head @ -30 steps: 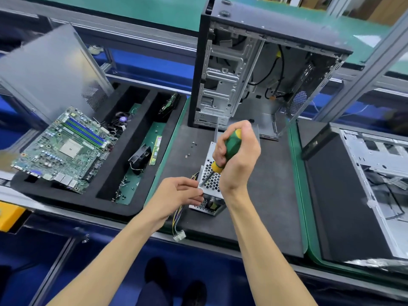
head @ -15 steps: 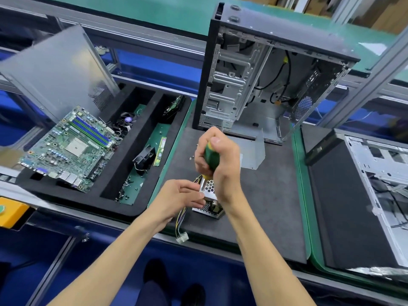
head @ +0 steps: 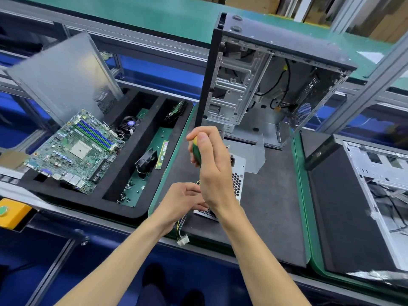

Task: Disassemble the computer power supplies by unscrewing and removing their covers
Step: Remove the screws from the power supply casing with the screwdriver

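Head view: silver perforated power supply [head: 238, 184] on its side; right grip [head: 212, 164] around screwdriver [head: 196, 151].

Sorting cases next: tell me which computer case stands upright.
The open black case behind the hands stands upright on the mat; the other case, at the right, lies on its side.

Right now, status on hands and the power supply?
Right hand grips screwdriver, driving down at power supply. Left hand at its near-left corner; grasp hidden. Cover on. Wire bundle overhangs mat edge.
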`<action>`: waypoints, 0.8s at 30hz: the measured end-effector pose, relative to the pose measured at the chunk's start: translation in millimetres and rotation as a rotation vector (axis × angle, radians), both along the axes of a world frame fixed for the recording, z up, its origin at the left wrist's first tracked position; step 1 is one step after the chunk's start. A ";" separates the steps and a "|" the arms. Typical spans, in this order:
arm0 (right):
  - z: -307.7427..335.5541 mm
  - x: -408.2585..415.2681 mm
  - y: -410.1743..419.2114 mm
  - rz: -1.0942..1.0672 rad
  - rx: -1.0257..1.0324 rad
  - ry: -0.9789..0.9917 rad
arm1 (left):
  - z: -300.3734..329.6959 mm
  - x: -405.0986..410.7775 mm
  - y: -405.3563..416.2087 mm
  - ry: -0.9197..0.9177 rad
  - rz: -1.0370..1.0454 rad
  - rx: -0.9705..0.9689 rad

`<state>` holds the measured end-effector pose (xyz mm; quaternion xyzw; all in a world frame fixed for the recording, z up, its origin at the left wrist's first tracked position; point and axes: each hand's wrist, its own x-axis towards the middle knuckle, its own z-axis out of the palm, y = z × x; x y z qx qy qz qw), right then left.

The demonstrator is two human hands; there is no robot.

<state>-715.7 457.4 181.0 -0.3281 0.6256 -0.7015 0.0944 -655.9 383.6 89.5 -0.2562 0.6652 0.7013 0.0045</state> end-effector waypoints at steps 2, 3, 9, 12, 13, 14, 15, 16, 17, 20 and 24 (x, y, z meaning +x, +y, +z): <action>3.2 -2.0 -0.3 0.043 -0.029 -0.042 | -2.1 -1.2 -0.1 0.007 -0.003 0.023; 4.1 -3.5 -0.2 0.094 -0.030 -0.074 | -3.7 -1.0 -1.7 0.011 0.005 0.038; 0.6 -10.6 1.2 0.305 -0.005 -0.095 | -8.9 3.9 -9.0 0.011 0.070 0.098; 0.0 -12.6 -0.7 0.260 -0.022 -0.144 | -11.1 3.0 -6.0 0.012 0.092 0.122; 0.2 -13.7 -0.7 0.231 -0.031 -0.143 | -11.9 1.9 -5.2 0.014 0.096 0.134; 0.1 -15.6 -0.5 0.203 -0.041 -0.138 | -11.3 1.1 -4.5 0.019 0.100 0.152; 0.4 -17.6 0.4 0.176 -0.038 -0.130 | -10.8 0.7 -4.3 0.024 0.104 0.169; 0.7 -19.8 1.6 0.156 -0.028 -0.121 | -10.2 0.7 -4.4 0.025 0.111 0.186; 0.9 -21.9 3.0 0.146 -0.024 -0.117 | -9.4 1.3 -5.0 0.024 0.117 0.201; 0.4 -25.8 5.3 0.194 -0.090 -0.209 | -6.3 3.0 -5.4 0.024 0.125 0.241; -0.7 -24.6 5.6 0.219 -0.061 -0.207 | -4.3 4.3 -2.3 0.035 0.153 0.293</action>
